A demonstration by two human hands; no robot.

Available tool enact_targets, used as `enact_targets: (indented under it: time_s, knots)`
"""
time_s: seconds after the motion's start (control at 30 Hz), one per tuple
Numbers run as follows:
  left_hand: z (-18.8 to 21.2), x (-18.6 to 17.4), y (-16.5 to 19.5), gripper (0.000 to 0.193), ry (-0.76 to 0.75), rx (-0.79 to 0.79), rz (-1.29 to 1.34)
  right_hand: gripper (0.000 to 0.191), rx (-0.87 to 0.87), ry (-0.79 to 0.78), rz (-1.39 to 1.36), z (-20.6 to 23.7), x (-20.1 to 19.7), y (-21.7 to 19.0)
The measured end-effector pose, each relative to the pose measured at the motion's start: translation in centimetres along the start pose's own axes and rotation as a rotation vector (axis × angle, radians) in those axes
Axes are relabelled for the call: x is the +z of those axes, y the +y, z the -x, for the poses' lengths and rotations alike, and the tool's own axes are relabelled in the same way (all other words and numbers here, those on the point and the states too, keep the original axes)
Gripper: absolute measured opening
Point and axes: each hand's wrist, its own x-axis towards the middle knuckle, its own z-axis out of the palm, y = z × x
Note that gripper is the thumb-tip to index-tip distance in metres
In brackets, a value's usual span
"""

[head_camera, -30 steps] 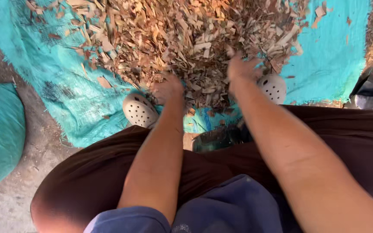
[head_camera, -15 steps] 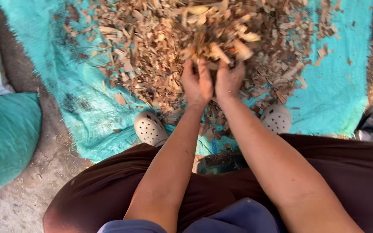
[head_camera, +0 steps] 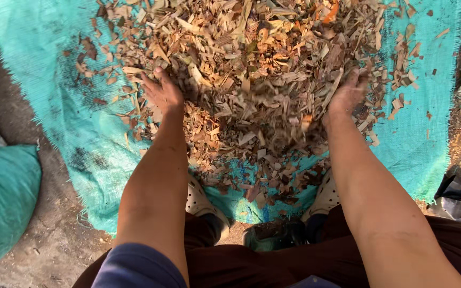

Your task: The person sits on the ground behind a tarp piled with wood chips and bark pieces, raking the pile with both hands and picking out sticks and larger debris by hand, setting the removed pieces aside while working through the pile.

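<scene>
While both hands are spread wide apart, the left hand (head_camera: 162, 92) shows open fingers resting on the wood chips (head_camera: 252, 64), gripping nothing. Fingers of the right hand (head_camera: 348, 93) are loosely curled among the chips; whether they hold any is unclear. Between the fingers, chips lie heaped on a teal cloth (head_camera: 44, 80).

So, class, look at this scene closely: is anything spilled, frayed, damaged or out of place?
Yes. Loose wood chips have strayed from the main pile across the teal woven sheet. The sheet's near edge looks frayed, and dark stains mark it. Both hands, left hand and right hand, are spread open at the pile's sides.
</scene>
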Motion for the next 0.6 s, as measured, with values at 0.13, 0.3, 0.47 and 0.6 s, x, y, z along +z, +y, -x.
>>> enact_targets:
  time_s: [0.13, 0.3, 0.47, 0.6]
  knots:
    - [2.0, 3.0, 2.8, 0.089, -0.311, 0.043, 0.389, 0.063, 0.106, -0.136, -0.219, -3.0, 3.7, 1.2]
    - [5.1, 3.8, 7.0, 0.087, -0.391, 0.011, 0.596, 0.076, -0.134, -0.278, -0.49, -2.7, 6.7, -0.9]
    - [9.7, 3.3, 9.3, 0.082, -0.496, 0.433, 0.584, 0.052, -0.316, -0.563, -0.386, 4.9, 7.8, -5.2]
    - [11.5, 3.5, 9.4, 0.081, -0.427, 0.825, 0.42, 0.05, -1.049, -0.421, 0.098, 8.3, 5.5, -6.2]
